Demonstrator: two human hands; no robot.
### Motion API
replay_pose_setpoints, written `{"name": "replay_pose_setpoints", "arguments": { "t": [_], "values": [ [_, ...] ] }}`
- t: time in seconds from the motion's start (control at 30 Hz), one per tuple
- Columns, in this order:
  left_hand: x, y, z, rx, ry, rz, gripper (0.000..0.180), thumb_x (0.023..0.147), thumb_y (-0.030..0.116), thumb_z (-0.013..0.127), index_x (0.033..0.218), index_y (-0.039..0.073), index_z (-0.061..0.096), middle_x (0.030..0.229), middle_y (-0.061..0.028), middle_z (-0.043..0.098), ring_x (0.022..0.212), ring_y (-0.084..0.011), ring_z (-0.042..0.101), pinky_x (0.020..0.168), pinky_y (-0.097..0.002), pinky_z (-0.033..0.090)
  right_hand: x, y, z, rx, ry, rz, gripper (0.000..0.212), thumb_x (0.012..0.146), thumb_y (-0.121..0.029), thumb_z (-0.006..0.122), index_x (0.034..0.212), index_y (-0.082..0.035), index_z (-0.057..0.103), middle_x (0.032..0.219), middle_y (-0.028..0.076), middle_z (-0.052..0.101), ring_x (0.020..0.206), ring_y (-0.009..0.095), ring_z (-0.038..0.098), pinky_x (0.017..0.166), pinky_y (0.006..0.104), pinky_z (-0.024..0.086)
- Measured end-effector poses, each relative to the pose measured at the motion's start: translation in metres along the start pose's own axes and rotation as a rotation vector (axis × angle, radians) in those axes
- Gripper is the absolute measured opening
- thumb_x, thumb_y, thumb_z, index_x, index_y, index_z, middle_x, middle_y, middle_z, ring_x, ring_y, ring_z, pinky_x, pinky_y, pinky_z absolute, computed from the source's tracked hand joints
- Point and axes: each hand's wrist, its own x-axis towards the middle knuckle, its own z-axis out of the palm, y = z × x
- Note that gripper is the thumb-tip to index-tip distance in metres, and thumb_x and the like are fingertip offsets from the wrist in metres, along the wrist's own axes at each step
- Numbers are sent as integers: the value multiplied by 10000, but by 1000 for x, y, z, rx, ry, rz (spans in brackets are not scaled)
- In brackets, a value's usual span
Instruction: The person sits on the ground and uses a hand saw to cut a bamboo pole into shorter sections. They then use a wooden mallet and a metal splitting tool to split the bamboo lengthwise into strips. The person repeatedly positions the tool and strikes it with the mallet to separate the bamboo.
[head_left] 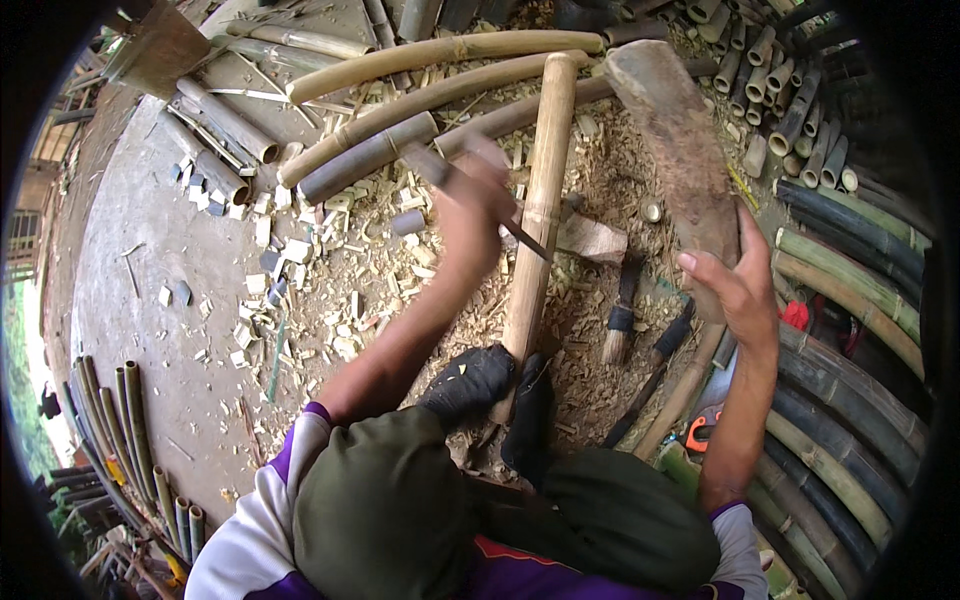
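Note:
My left hand (474, 200), smeared by motion, is closed around a chisel. The chisel's dark blade (527, 239) slants down to the right, its tip over a peeled bamboo pole (538, 200); whether it touches is unclear. Between my feet, in dark coverings (468, 384), lies the pole's near end, with the rest running away from me. My right hand (735, 290) grips the narrow end of a heavy, worn wooden mallet (672, 130), whose broad end is raised at upper right. Under the pole's right side sits a pale wood block (592, 240).
Wood chips (295, 250) litter the ground on the left. Curved bamboo poles (430, 95) lie beyond my left hand. A brush (618, 320) rests right of the pole. Bamboo lengths (850, 300) are stacked along the right, near an orange-handled tool (698, 432).

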Motion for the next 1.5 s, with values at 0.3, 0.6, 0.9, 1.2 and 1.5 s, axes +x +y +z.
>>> {"name": "replay_pose_setpoints", "arguments": {
  "t": [0.3, 0.6, 0.9, 1.2, 1.5],
  "values": [
    [6, -14, -55, -513, 184, -523, 403, 999, 373, 614, 708, 102, 548, 513, 66, 294, 450, -111, 283, 470, -290, 253, -11, 5, 1, -10, 16, -14, 725, 793, -213, 779, 1400, 60, 493, 1298, 139, 626, 1191, 204, 598, 1077, 340, 425],
    [0, -27, -47, -490, 148, -533, 387, 1008, 343, 604, 717, 91, 573, 509, 69, 290, 457, -103, 274, 472, -289, 248, -19, 11, 5, 40, -1, -2, 752, 800, -216, 797, 1419, 63, 475, 1326, 146, 608, 1228, 215, 579, 1103, 345, 403],
    [-11, -13, -5, -178, 121, -369, 315, 1008, 248, 687, 781, 65, 569, 593, 18, 460, 461, -90, 393, 426, -266, 308, -19, -7, -4, 30, 26, -43, 731, 795, -214, 781, 1406, 60, 487, 1266, 138, 629, 1160, 211, 608, 1059, 348, 444],
    [-4, -5, 0, -236, 59, -354, 351, 1016, 247, 682, 753, 93, 510, 599, 33, 402, 482, -80, 335, 441, -271, 276, -29, -38, -28, -23, 259, -123, 738, 785, -252, 762, 1394, 54, 477, 961, 100, 637, 733, 146, 622, 652, 277, 531],
    [-1, -11, -6, -308, 96, -376, 322, 1005, 232, 702, 775, 75, 541, 588, 23, 435, 453, -71, 359, 408, -256, 297, -27, -30, -27, 11, 134, -44, 765, 776, -168, 785, 1442, 45, 474, 1235, 119, 647, 1054, 171, 646, 898, 293, 524]
  ]
}}
